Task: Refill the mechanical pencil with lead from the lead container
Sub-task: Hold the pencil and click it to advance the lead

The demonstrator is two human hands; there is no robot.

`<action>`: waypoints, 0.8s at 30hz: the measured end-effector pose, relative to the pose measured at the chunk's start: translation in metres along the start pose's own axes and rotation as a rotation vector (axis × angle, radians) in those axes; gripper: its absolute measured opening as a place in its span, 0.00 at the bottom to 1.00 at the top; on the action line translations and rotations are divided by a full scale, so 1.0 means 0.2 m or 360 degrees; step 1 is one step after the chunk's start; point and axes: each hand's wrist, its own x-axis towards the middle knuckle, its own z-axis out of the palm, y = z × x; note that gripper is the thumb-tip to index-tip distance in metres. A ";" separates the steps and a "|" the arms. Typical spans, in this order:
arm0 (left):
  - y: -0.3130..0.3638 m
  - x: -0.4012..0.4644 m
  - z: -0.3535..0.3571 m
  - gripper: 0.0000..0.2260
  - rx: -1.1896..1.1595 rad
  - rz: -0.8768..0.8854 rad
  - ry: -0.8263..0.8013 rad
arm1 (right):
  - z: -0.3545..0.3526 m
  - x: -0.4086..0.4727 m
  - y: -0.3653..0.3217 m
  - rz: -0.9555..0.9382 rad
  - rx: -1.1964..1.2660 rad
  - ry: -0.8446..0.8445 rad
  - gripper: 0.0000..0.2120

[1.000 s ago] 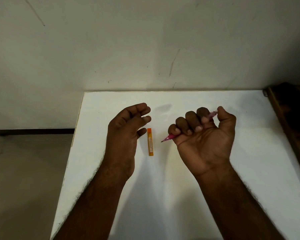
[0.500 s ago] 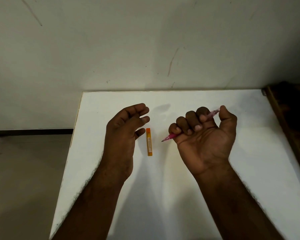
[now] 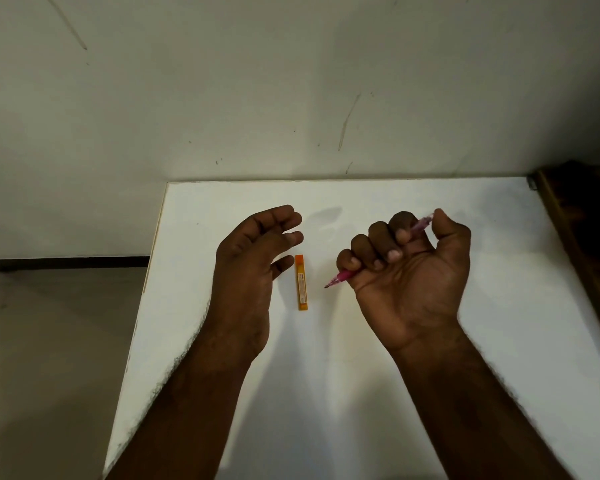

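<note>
1. Right hand [image 3: 407, 271] is turned palm up, and its fingers are curled tight around the pink mechanical pencil [image 3: 342, 276].
2. One end of the pencil pokes out by the little finger, with its dark tip pointing left and down toward the surface [image 3: 499, 306]. The other end sticks out at the top, next to the thumb.
3. The pencil is held up in the air and does not touch the surface.
4. The orange lead container [image 3: 301, 282] lies flat on the surface, between the two hands. It is long and thin, and its long side runs away from the person.
5. The left hand [image 3: 253, 258] is just beside the container, on its left. Its fingers are loosely bent and spread, and it holds nothing. I cannot tell if the fingertip nearest the container's top end touches it.
6. The surface is white and flat. Both forearms reach over it from the near edge.
7. A pale wall [image 3: 291, 81] with a few thin dark marks stands behind the surface.
8. A dark wooden thing [image 3: 582, 223] sits at the right edge.
</note>
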 end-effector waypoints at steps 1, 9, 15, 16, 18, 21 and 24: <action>0.00 0.00 0.00 0.12 -0.0001 0.0000 0.0000 | 0.00 0.00 0.00 -0.0008 -0.0004 0.0005 0.20; 0.00 0.00 0.00 0.12 -0.0013 0.0005 -0.0016 | 0.00 -0.01 0.00 -0.0055 0.0030 0.0016 0.21; 0.00 0.01 0.00 0.12 -0.0008 0.0008 -0.0015 | 0.00 -0.01 0.00 -0.0062 0.0022 0.0003 0.21; 0.00 0.01 0.00 0.12 -0.0009 0.0010 -0.0016 | 0.00 -0.01 0.00 -0.0065 0.0026 0.0007 0.21; 0.00 0.01 0.00 0.12 -0.0007 0.0014 -0.0017 | 0.00 -0.01 0.00 -0.0064 0.0059 0.0017 0.22; 0.00 0.01 0.00 0.12 -0.0018 0.0013 -0.0016 | 0.00 -0.01 0.00 -0.0066 0.0074 0.0021 0.21; 0.00 0.00 0.00 0.12 -0.0027 0.0010 -0.0025 | 0.00 -0.01 0.00 -0.0052 0.0085 -0.0007 0.21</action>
